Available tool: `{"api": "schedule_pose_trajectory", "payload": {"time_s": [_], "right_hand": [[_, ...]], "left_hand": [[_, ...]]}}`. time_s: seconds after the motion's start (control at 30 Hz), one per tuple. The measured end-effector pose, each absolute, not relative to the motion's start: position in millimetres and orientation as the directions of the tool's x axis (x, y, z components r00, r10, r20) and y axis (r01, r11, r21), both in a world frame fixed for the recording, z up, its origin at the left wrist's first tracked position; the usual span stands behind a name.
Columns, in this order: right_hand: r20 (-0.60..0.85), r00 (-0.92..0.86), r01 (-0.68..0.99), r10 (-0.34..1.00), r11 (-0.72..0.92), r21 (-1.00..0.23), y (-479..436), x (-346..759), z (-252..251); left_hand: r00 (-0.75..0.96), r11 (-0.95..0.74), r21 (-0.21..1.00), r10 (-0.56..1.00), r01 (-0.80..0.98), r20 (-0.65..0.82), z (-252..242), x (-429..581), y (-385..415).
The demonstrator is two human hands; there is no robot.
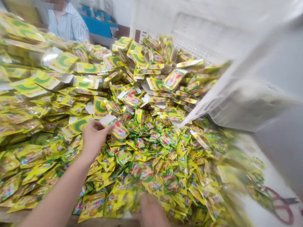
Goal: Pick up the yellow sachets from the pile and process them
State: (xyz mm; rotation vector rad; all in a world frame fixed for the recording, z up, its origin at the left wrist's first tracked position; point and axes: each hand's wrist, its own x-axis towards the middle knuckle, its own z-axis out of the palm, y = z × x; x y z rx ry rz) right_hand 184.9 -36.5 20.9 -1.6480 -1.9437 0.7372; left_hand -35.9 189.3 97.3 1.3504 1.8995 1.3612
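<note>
A huge heap of small yellow-green sachets (145, 154) covers the table. My left hand (94, 137) reaches into the middle of the heap, its fingers pinched on one sachet (117, 128). My right hand (150, 211) lies low on the sachets by the table's front edge; it is blurred and its fingers are buried in the pile. Larger yellow packets (44, 79) are stacked on the left and at the back.
A white plastic crate (239, 100) tilts over the heap at the right. Red-handled scissors (279, 204) lie on the white tabletop (267, 220) at the right. Another person in a striped shirt (68, 23) sits behind the pile at the far left.
</note>
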Motion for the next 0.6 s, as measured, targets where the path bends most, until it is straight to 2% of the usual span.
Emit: {"api": "schedule_pose_trajectory", "payload": {"time_s": [0.07,0.1,0.17,0.23,0.3,0.4,0.6], "right_hand": [[0.037,-0.079,0.553,0.996,0.074,-0.830,-33.0,196.8,40.4],[0.056,-0.011,0.448,0.998,0.055,-0.892,-30.0,203.0,51.2],[0.111,0.147,0.289,0.983,0.065,-0.955,-22.9,213.5,72.7],[0.193,0.238,0.256,0.952,0.130,-0.958,-16.2,218.6,89.3],[0.291,0.202,0.315,0.935,0.220,-0.923,-11.3,217.3,96.9],[0.357,0.036,0.462,0.933,0.301,-0.834,-8.7,209.1,92.5],[0.168,-0.262,0.751,0.950,0.310,-0.582,-11.8,202.2,93.7]], "left_hand": [[-0.392,-0.075,0.928,0.892,0.365,0.226,106.8,-21.8,161.3],[-0.311,-0.128,0.942,0.923,0.312,0.228,110.6,-14.3,144.3],[-0.028,-0.167,0.969,0.984,0.181,0.175,110.4,2.1,106.3],[0.257,-0.094,0.989,0.965,0.116,0.062,96.9,17.8,68.6],[0.357,-0.028,0.993,0.934,0.114,-0.015,74.7,28.7,38.4],[0.317,0.027,0.992,0.946,0.123,-0.065,45.3,32.4,13.9],[0.310,-0.024,0.988,0.950,0.150,-0.024,35.5,25.6,3.5]]}}
